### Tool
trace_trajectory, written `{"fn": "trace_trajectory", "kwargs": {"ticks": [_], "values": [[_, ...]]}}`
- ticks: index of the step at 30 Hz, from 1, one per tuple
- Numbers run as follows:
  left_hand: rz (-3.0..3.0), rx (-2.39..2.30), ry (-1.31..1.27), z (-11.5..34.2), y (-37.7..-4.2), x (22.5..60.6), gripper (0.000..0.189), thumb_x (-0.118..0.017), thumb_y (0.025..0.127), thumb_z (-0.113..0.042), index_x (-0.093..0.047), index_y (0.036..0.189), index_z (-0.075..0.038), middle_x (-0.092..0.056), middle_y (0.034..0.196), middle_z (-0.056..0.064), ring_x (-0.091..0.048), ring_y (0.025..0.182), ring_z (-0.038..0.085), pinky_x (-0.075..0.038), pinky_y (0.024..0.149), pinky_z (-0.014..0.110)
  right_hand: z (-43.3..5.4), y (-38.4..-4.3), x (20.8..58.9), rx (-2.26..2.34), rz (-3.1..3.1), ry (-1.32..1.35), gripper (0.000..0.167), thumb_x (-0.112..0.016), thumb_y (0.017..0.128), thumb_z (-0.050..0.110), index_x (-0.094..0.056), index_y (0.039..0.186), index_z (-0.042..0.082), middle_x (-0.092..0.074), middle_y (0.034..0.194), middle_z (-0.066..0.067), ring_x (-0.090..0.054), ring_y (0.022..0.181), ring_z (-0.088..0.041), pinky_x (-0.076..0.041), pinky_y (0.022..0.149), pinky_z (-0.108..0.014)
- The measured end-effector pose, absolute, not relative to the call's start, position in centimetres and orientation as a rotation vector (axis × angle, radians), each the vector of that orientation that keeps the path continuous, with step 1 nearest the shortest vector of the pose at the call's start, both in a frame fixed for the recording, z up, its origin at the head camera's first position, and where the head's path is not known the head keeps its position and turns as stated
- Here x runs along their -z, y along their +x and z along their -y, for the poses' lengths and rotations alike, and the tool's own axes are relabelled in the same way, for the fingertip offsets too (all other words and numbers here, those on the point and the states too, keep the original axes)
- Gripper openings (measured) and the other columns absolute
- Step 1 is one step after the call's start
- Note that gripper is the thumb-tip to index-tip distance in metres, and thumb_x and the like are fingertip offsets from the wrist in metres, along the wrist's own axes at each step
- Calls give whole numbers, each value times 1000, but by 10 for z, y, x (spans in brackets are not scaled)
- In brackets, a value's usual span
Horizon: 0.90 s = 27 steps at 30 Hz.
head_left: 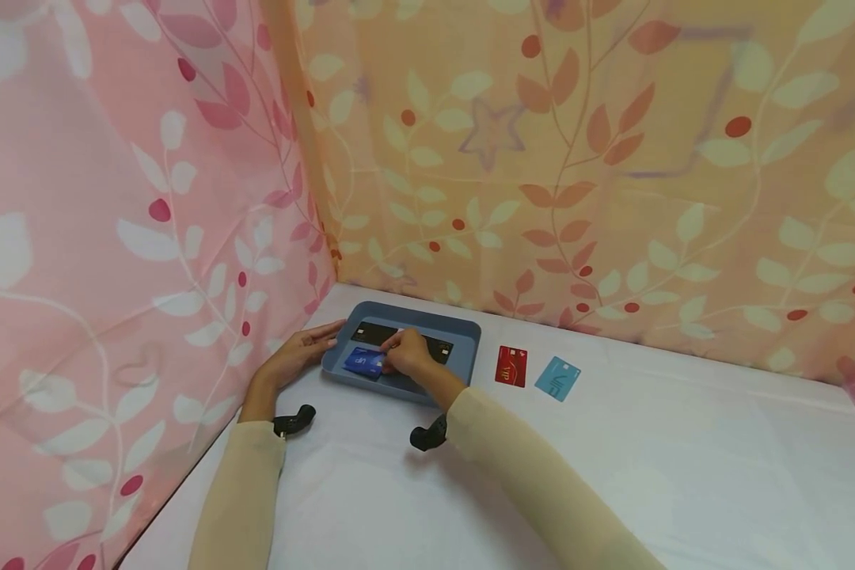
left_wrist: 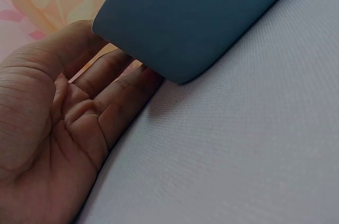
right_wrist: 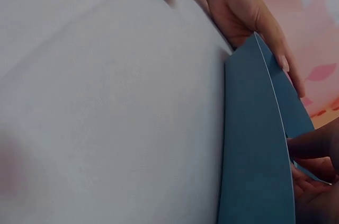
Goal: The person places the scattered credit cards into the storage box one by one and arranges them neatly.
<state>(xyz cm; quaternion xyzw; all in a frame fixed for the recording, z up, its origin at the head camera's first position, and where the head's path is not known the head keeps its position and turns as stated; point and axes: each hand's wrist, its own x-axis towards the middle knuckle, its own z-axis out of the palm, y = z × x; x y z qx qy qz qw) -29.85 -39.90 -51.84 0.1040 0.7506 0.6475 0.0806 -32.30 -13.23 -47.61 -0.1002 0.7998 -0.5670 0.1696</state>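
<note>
Pinching 1 blue card [head_left: 363, 362] with right hand [head_left: 411, 355], touched tray [head_left: 427, 318] left of those fingertips with left hand [head_left: 297, 356], straight-fingered.

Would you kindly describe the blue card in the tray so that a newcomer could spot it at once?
On the white table sits a shallow grey-blue tray. Inside, towards its near left corner, is the blue card, with the right hand at its right edge. Its bright blue face sets it apart from the black cards around it.
</note>
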Motion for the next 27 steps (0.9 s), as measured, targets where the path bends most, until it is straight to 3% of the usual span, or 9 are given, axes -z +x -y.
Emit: {"fn": "trace_trajectory", "kwargs": {"ticks": [5, 17, 27], "values": [[-2228, -1947, 307, 399, -299, 520, 52, -56, 106, -18, -42, 156, -12, -39, 161, 7, -37, 148, 25, -44, 106, 21, 136, -320, 475, 1637, -2302, -249, 26, -74, 80, -14, -73, 105, -9, -67, 86, -13, -73, 66, -22, -62, 63, -30], [-2260, -1925, 314, 400, -298, 519, 52, -55, 106, -18, -42, 156, -12, -38, 161, 7, -36, 148, 27, -43, 107, 24, 143, -315, 471, 1559, -2429, -298, 23, -75, 85, 1, -75, 107, -4, -72, 89, -11, -68, 67, -14, -59, 65, -24], [-2258, -1934, 337, 401, -299, 522, 53, -56, 105, -18, -42, 156, -12, -38, 162, 6, -37, 148, 25, -43, 106, 21, 142, -307, 466, 1448, -2563, -418, 19, -76, 85, 6, -77, 103, -1, -74, 95, -9, -64, 94, -21, -55, 88, -35]]}}
